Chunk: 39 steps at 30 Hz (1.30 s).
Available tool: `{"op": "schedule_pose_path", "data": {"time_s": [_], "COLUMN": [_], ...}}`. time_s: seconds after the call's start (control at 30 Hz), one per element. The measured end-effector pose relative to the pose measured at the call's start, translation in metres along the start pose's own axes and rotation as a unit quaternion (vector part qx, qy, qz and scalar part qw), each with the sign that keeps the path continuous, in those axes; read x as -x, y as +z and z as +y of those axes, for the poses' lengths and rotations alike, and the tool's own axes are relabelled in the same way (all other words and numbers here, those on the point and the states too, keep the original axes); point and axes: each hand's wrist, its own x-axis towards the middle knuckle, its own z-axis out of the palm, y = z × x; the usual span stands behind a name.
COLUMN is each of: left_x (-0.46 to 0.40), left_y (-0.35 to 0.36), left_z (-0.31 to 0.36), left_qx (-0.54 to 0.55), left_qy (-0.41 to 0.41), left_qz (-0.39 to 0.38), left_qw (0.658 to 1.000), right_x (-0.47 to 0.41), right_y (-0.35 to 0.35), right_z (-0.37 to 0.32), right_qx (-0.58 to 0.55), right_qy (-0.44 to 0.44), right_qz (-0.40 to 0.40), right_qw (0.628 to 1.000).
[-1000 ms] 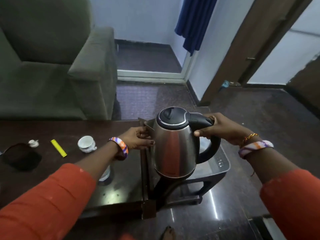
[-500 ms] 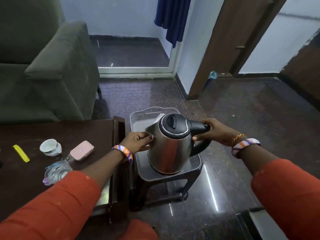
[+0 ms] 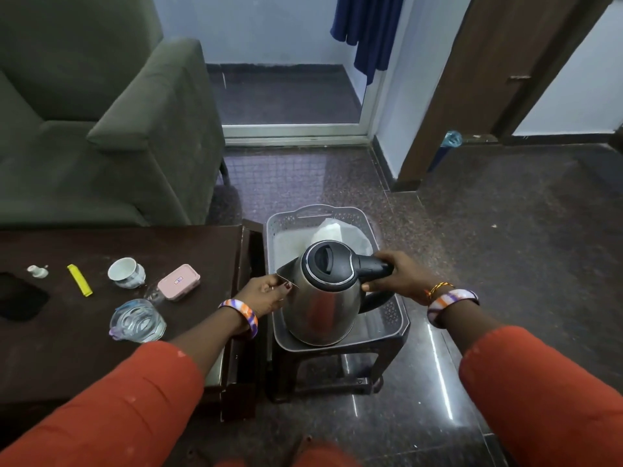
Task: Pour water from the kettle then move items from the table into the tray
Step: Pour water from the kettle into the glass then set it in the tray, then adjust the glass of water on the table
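Note:
A steel kettle (image 3: 320, 301) with a black lid stands upright in the near end of a grey plastic tray (image 3: 394, 318), which rests on a dark stool. My right hand (image 3: 401, 276) grips its black handle. My left hand (image 3: 266, 294) rests against the spout side of the kettle. On the dark table (image 3: 84, 358) to the left lie a glass of water (image 3: 138, 321), a pink box (image 3: 178, 282), a white cup (image 3: 126, 273), a yellow stick (image 3: 80, 280), a small white piece (image 3: 37, 271) and a black object (image 3: 18, 299).
A white cloth or paper (image 3: 333, 235) lies at the tray's far end. A green armchair (image 3: 101, 129) stands behind the table. Dark polished floor (image 3: 505, 230) stretches to the right, with a wooden door frame (image 3: 472, 79) and a blue curtain (image 3: 367, 32) beyond.
The kettle has gone from above the table's right edge to the tray, and now sits in its near end. Both hands have stayed on it.

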Motion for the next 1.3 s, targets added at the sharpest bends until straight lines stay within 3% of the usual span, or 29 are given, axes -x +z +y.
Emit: {"op": "schedule_pose_path", "data": {"time_s": [0.23, 0.5, 0.63, 0.8, 1.03, 1.3], "left_x": [-0.005, -0.003, 0.020, 0.062, 0.124, 0.168], "left_y": [-0.001, -0.006, -0.013, -0.031, -0.064, -0.119], "left_z": [-0.004, 0.016, 0.021, 0.020, 0.014, -0.011], "left_qx": [-0.012, -0.244, -0.341, -0.386, -0.405, -0.408], "left_qy": [-0.037, -0.079, -0.054, -0.009, 0.045, 0.014], "left_qz": [0.008, -0.007, -0.053, -0.052, 0.002, 0.046], "left_qw": [0.999, 0.966, 0.937, 0.921, 0.913, 0.912], "right_x": [-0.008, -0.003, 0.011, 0.037, 0.058, 0.056], "right_y": [0.007, 0.015, 0.028, 0.065, 0.145, 0.212], "right_z": [-0.002, -0.017, -0.028, -0.062, -0.108, -0.140], "right_qx": [0.026, 0.164, 0.181, 0.160, 0.189, 0.206], "right_qy": [0.020, 0.002, -0.038, -0.166, -0.296, -0.314], "right_qz": [0.016, 0.075, 0.178, 0.293, 0.203, 0.062], "right_qw": [0.999, 0.984, 0.967, 0.928, 0.914, 0.925]}}
